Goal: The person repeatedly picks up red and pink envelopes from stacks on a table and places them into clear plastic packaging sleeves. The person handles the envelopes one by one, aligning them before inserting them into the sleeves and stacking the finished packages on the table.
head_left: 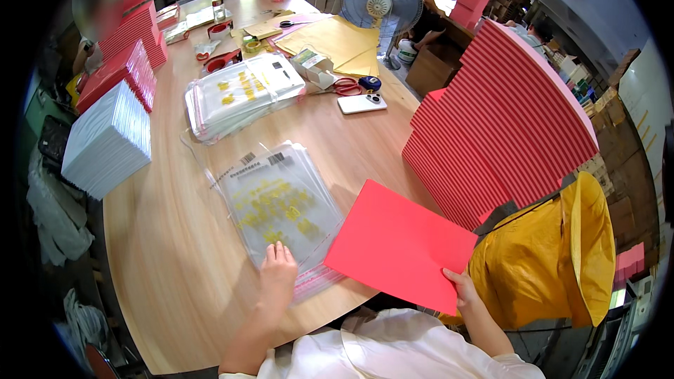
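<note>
A small pile of clear plastic bags [246, 200] with yellow print and a pink strip along the near edge lies on the table before me. My left hand [279, 267] rests on the lower part of the top bag, fingers stretched forward and close together, thumb not in sight. My right hand [463, 289] grips the near right corner of a flat red folder-like sheet [400, 245], thumb on top and fingers underneath. The red sheet is held tilted, its left corner over the edge of the bags.
Right of me rises a tall stack of red items [505, 126], beside a yellow sack [540, 260]. Ahead are more bags [242, 91], a white phone [361, 103], scissors [345, 86] and yellow envelopes [337, 38]. White [109, 140] and red stacks line the left edge. A fan [380, 5] stands beyond; people are nearby.
</note>
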